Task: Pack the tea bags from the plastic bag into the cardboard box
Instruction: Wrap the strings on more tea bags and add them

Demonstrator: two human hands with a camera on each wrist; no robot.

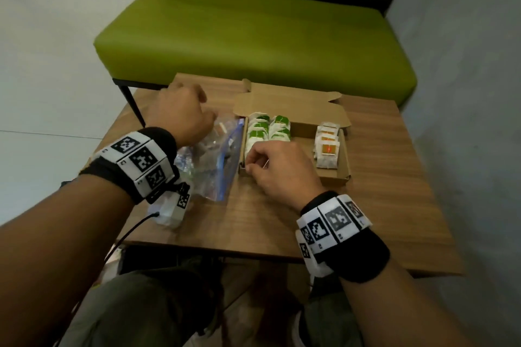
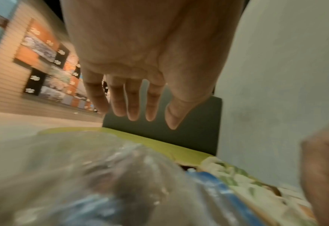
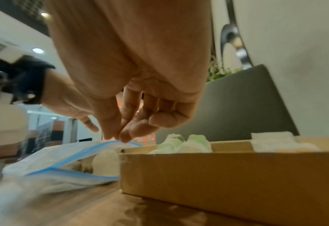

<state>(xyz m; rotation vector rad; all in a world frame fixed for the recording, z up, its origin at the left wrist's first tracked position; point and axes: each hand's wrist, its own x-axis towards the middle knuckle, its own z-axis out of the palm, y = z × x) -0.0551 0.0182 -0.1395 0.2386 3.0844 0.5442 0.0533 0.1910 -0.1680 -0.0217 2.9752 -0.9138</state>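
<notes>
Both hands hover empty: the left hand [image 1: 180, 113], fingers straight and spread, hangs above the plastic bag [image 1: 214, 160]; the right hand [image 1: 277, 166], fingers loosely curled and close together, hangs over the near left corner of the cardboard box [image 1: 335, 177]. On the bench [image 1: 380, 177], bag and box touch side by side. The bag's blue zip edge runs along the box's left wall. Green tea bags [image 1: 267, 129] fill the box's left side in two rows running front to back; orange tea bags [image 1: 327, 146] line the right.

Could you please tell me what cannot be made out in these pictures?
- Head view: contents of the plastic bag, partly covered by the left hand.
- Left wrist view: the bag is blurred.
- Head view: the nearest green tea bags are hidden by the right hand.
</notes>
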